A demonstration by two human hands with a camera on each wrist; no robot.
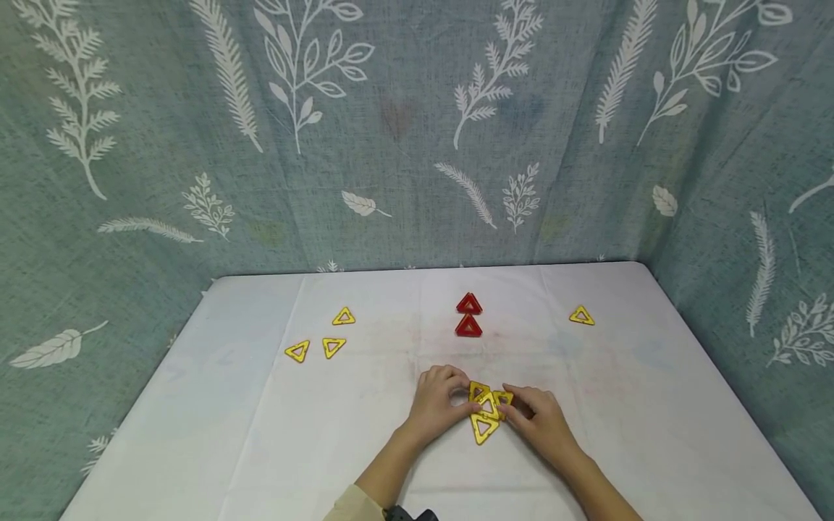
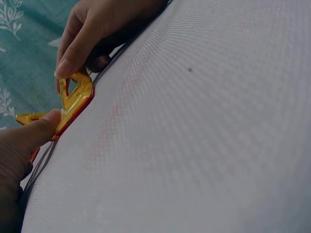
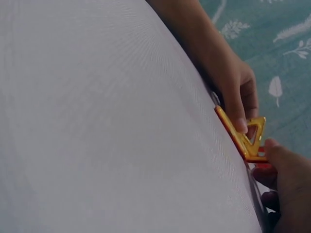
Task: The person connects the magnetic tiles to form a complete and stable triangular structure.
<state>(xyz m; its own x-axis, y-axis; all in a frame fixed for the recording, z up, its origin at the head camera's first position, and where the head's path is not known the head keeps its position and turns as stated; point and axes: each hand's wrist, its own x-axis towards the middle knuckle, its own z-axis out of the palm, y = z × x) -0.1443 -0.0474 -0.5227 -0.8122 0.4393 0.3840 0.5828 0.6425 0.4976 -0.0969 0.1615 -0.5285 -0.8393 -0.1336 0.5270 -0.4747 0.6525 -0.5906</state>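
Yellow triangles [image 1: 493, 407] held between left grip [image 1: 435, 399] and right grip [image 1: 541, 420]

Four yellow pieces meet in a small cluster at the near middle of the tabletop [image 1: 365, 434], right between the person's two grips. One sits at the centre, with others at its upper left, at its right and nearest the person. Seen from the wrists, the cluster is not all flat: at least one piece tilts up from the rest.

The left grip is narrow and holds the cluster's left side, its thumb on the yellow plastic and its fingers curled round the far edge. The right grip is narrow too, pinching the right-hand piece between thumb and fingers. The nearest piece points toward the person, just below both thumbs.

Straight beyond the grips stand red triangles [image 1: 468, 333] in two groups, one behind the other. Farther out to the left of the left grip lie three loose triangles [image 1: 344, 321], near one another but apart. A lone triangle [image 1: 582, 321] lies beyond the right grip, off to its right.

A pale sleeve [image 1: 355, 505] covers part of the left forearm. Behind everything hangs a teal cloth [image 1: 404, 181] printed with white leaves.
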